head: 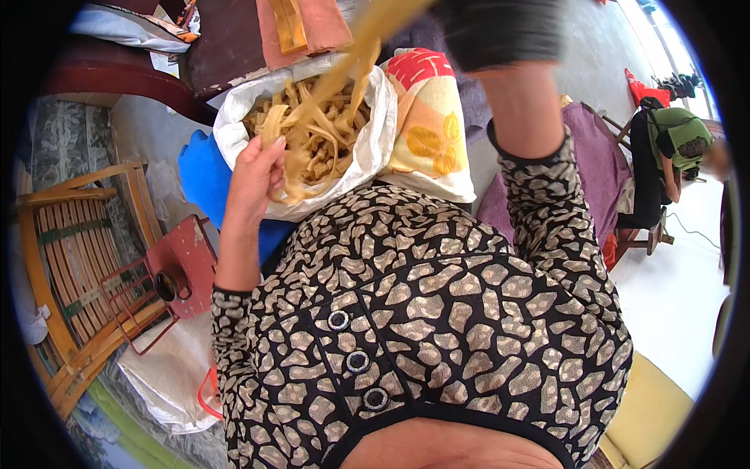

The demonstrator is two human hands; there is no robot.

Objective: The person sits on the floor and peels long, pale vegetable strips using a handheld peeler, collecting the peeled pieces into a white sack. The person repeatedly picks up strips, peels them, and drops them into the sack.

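My left hand (261,167) pinches a pale tan, fibrous plant-like strip (273,122) over the left side of a white woven sack (384,120). Inside the sack lies a tangled heap of similar dried-looking strips (319,155); their exact material is unclear. My right hand (504,35), in a dark glove or cuff, is raised at the top edge and blurred by motion. From beside it a long strip (375,32) slants down to the sack, held up in the air. The right fingertips are cut off or too blurred to see.
A folded patterned cloth (430,140) lies right of the sack, blue fabric (202,170) left. Beyond stands a dark red wooden seat (228,47). A red stool (184,264) bears a dark mug (170,284), near a slatted bamboo chair (76,258). Another person (674,146) sits bent over at right.
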